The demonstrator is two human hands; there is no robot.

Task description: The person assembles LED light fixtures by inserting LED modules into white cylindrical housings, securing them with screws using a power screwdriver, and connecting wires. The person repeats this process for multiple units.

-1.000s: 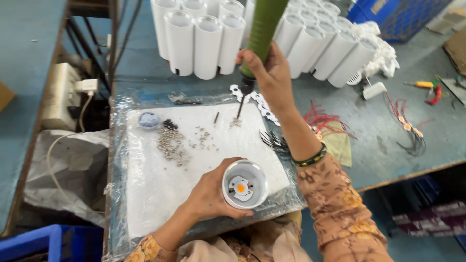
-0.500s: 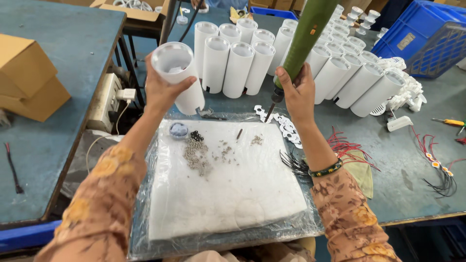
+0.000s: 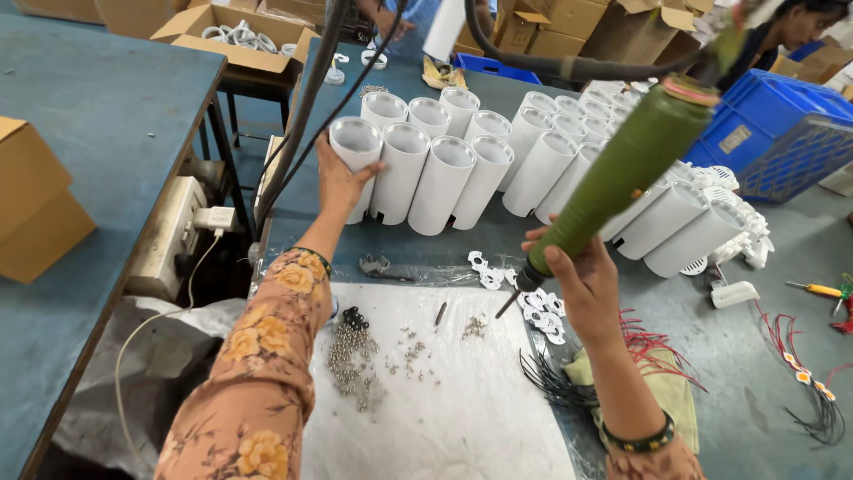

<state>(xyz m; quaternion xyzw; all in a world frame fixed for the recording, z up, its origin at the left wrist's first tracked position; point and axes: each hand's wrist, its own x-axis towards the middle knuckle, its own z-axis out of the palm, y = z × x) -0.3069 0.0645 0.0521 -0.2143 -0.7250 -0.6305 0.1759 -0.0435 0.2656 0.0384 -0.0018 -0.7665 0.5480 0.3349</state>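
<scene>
A busy assembly room is showing from the head camera: cardboard boxes (image 3: 551, 22) are stacking up at the back, a blue crate (image 3: 782, 133) is sitting to the right, and the grey-blue desk (image 3: 764, 400) is carrying a white mat (image 3: 453, 409) strewn with small screws (image 3: 351, 360). The left hand (image 3: 342, 182) is reaching far forward, its fingers (image 3: 366, 171) wrapping around the white tube (image 3: 355, 160) at the left end of the leaning row of white tubes (image 3: 498, 160), right beside its neighbours. The right hand (image 3: 582, 280) is gripping the green electric screwdriver (image 3: 622, 178) low on its body, fingers closing tight round it, the bit pointing down just above the mat's far edge near the white brackets (image 3: 542, 311). The risks, as I judge them: the tubes are leaning against one another, so a nudge to that end one could be sending the row rolling. The screwdriver's cable (image 3: 569, 62) is looping overhead, and a tug could be swinging the tip into the brackets or scattering the screws. The left sleeve (image 3: 267, 356) is hanging right beside the screw pile, so a drag back could be sweeping screws off the mat. The red wires (image 3: 657, 347) beside the right wrist could be snagging too.
</scene>
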